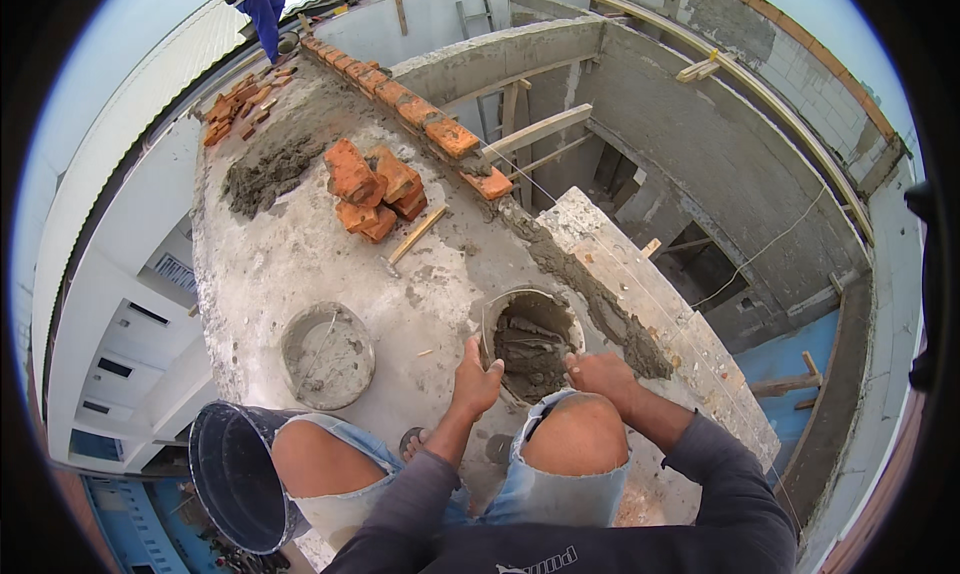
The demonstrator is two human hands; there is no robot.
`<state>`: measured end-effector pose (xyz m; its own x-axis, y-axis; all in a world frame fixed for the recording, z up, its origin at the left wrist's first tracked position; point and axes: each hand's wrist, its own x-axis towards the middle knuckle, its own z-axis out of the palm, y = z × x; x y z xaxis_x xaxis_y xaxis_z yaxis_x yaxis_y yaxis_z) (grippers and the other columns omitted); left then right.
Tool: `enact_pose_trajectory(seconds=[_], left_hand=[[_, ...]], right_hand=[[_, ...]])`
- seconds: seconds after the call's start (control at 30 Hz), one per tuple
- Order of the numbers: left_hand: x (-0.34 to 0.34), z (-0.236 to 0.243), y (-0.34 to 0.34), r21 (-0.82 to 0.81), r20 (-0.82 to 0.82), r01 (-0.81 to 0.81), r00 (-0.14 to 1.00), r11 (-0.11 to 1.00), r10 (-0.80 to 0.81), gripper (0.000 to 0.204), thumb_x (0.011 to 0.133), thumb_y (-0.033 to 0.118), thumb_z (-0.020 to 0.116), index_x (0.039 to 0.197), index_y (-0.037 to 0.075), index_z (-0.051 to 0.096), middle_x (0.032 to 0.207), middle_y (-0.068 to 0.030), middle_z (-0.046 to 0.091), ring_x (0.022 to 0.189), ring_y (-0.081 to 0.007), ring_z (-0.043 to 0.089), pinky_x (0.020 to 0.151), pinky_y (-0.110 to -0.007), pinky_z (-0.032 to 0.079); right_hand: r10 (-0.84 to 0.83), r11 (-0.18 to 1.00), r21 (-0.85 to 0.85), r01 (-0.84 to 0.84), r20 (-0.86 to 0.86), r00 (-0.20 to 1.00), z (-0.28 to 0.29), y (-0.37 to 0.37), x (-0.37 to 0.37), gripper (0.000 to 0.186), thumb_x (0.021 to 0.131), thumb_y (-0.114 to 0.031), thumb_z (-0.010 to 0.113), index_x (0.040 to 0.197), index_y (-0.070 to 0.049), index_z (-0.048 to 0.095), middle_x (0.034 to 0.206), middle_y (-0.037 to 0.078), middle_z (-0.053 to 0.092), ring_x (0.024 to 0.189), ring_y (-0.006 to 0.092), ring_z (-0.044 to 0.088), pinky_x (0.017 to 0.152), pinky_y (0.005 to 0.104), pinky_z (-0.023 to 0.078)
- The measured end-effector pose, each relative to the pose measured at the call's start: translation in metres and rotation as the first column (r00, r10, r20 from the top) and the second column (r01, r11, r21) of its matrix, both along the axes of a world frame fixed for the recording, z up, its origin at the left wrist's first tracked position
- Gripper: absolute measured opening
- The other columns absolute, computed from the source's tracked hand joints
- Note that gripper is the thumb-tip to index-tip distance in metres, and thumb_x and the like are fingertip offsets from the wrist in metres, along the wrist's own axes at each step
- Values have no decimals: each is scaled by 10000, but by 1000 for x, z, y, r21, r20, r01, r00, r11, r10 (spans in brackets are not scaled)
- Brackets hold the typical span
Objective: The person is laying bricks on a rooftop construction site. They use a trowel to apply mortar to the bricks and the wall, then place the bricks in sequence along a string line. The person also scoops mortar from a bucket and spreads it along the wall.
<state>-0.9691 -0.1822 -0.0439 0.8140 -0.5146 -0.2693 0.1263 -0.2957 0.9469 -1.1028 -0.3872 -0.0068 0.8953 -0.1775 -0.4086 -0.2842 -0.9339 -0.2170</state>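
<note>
Between my knees and the wall edge stands a round bucket (486,326) part filled with wet grey mortar (530,369). My left hand (477,380) is closed at the bucket's left rim, thumb upward. At the right rim my right hand (602,374) is curled into a grip; whatever it holds is hidden. A mortar-coated flat shape, perhaps a trowel blade, lies inside the bucket. Just beyond, a bed of fresh mortar (600,299) runs along the slab's edge up to a row of orange bricks (450,137).
A brick pile (352,171), a hammer (415,236) and a mortar heap (268,177) lie ahead. Left are a shallow mortar-stained basin (289,349) and a dark bucket (228,474). The slab drops off on both sides. Another person (262,14) is at the far end.
</note>
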Motion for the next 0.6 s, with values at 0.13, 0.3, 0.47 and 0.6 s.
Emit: enact_pose_trajectory(seconds=[0.13,0.3,0.47,0.6], left_hand=[[1,-17,6,-13,22,34,999,999,-34,521,952,6,623,1443,7,448,1354,-173,620,1281,-220,574,1088,-352,424],[-1,-40,2,1,184,57,981,998,-56,580,952,182,654,1460,-6,448,1340,-278,621,1239,-429,613,1037,-457,475],[-3,-29,-1,18,137,-11,990,1000,9,478,1003,126,600,1453,37,464,1296,-164,657,1177,-235,640,1016,-362,478],[-2,-17,0,32,74,-64,995,997,61,419,1015,149,585,1412,39,504,1250,-165,675,1158,-228,642,1009,-370,479]], right_hand=[[-24,957,290,7,56,998,-40,-19,-16,390,989,-348,559,1136,-7,678,930,252,719,921,457,710,805,545,563],[12,993,118,-10,-11,1000,-63,-49,-25,399,972,-338,610,1177,-1,666,1069,256,717,1012,428,696,887,501,543],[-261,876,449,177,133,956,-83,-25,-49,353,979,-302,604,1174,-16,671,1061,253,722,976,382,715,872,471,556],[-275,-48,974,223,-227,934,-98,1,-49,297,980,-289,633,1126,-34,678,1076,145,727,993,243,699,867,411,538]])
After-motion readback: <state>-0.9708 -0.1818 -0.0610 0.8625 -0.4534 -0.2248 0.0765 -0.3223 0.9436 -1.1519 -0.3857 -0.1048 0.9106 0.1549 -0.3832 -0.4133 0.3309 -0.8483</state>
